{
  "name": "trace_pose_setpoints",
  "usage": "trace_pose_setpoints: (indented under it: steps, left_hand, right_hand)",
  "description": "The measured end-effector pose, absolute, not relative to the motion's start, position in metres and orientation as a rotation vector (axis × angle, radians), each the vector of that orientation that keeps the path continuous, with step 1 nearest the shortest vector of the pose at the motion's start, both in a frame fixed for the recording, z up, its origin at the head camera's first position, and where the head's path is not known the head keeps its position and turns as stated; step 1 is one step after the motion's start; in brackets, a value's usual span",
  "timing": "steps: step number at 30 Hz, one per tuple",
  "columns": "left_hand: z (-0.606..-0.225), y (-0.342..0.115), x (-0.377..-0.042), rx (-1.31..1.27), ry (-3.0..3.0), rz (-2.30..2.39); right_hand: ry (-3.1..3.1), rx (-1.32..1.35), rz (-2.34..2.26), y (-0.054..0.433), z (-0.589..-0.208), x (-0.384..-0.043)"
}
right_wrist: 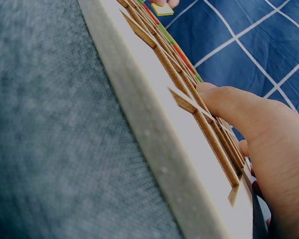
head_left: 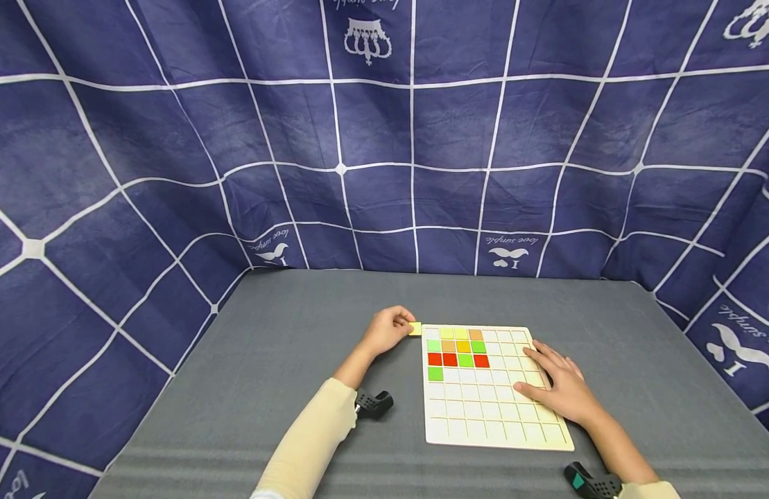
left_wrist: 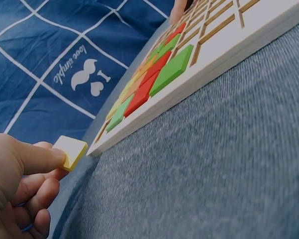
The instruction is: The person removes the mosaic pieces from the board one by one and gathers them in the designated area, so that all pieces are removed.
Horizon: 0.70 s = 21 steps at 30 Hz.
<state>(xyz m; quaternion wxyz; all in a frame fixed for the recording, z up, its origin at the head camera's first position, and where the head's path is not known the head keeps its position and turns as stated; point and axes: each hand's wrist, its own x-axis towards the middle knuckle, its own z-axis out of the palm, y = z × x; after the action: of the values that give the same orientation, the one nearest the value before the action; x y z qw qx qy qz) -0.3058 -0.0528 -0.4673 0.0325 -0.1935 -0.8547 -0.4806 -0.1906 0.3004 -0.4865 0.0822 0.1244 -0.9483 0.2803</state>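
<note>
Between thumb and fingers my left hand (head_left: 387, 330) pinches a thin square yellow tile (head_left: 416, 328), held at the board's far left corner. Seen in the left wrist view, the tile (left_wrist: 72, 149) has a pale top face and a yellow side. The pale wooden grid board (head_left: 496, 431) lies flat on the table. Coloured tiles fill part of its far left area: yellow, orange, red and green, with a lone green tile (head_left: 435, 374) in the fourth row. My right hand (head_left: 562, 389) rests on the board's right edge, fingers spread and thumb (right_wrist: 224, 102) over the grid.
A grey cloth covers the table (head_left: 297, 326). Behind and at both sides hangs a blue curtain (head_left: 384, 138) with white lines. Black straps sit at the left wrist (head_left: 374, 404) and right wrist (head_left: 590, 482).
</note>
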Motion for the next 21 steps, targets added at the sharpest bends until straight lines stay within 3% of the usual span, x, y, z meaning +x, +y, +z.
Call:
trace_pose_setpoints:
  steps: [21]
  left_hand:
    - [-0.4690,-0.0578,-0.3041,-0.566,-2.703,-1.383]
  right_hand:
    - [-2.820,0.379,0.829,0.3016,-0.4890,-0.1915]
